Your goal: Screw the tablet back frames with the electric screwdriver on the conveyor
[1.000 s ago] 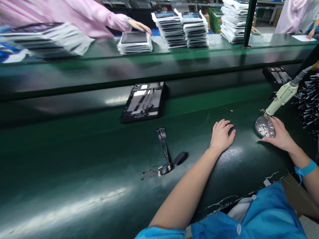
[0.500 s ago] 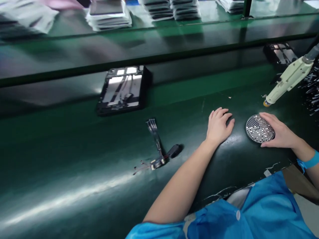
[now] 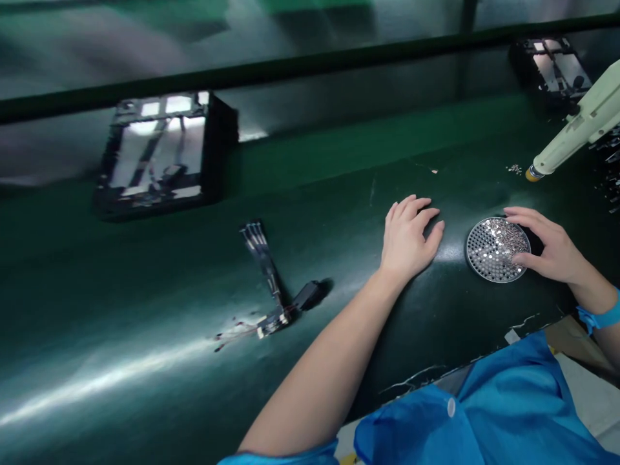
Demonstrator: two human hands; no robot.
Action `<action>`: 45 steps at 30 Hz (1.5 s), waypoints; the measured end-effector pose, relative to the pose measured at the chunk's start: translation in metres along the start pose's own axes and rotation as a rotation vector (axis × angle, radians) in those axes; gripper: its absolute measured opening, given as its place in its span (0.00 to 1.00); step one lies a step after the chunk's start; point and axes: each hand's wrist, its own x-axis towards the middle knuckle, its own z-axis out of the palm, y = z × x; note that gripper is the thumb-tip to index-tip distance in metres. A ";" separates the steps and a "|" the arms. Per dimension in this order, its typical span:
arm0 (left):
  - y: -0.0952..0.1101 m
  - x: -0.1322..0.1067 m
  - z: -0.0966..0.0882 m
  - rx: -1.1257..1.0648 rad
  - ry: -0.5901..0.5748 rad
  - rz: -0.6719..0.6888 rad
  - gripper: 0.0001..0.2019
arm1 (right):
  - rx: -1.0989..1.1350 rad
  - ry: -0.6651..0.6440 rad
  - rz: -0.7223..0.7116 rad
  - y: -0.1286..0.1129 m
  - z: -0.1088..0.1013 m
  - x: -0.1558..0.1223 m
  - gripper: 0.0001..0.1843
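Observation:
My left hand (image 3: 407,236) lies flat and empty on the dark green belt (image 3: 145,310), fingers slightly apart. My right hand (image 3: 549,248) rests its fingertips on the right rim of a round perforated metal screw tray (image 3: 491,250) holding several small screws. A cream electric screwdriver (image 3: 576,135) hangs above and right of the tray, untouched. A flex cable assembly with a small board (image 3: 271,284) lies left of my left arm.
An open tablet chassis (image 3: 159,152) sits on the belt at upper left; another (image 3: 557,64) at upper right. Loose screws (image 3: 513,169) lie near the screwdriver tip. A raised rail (image 3: 290,68) runs across the back. Cardboard (image 3: 571,342) shows at the near right edge.
The view has tilted down, so the far shelf and stacks are out of frame. My right hand shifted from covering the screw tray to its right rim. The left hand stayed put.

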 end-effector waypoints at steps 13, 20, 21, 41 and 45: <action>0.001 0.000 -0.002 -0.004 -0.001 -0.018 0.13 | -0.051 0.110 0.055 -0.005 -0.002 0.003 0.10; 0.003 0.001 -0.004 0.007 -0.016 -0.026 0.13 | -0.054 0.151 0.055 -0.006 -0.003 0.003 0.08; 0.003 0.001 -0.004 0.008 -0.017 -0.027 0.13 | -0.055 0.163 0.058 -0.006 -0.003 0.003 0.08; 0.004 0.002 -0.004 -0.010 0.029 -0.020 0.13 | -0.077 0.127 0.155 -0.005 -0.006 0.003 0.07; 0.004 0.001 -0.004 -0.006 0.032 -0.010 0.13 | -0.097 0.145 0.183 -0.003 -0.007 0.003 0.07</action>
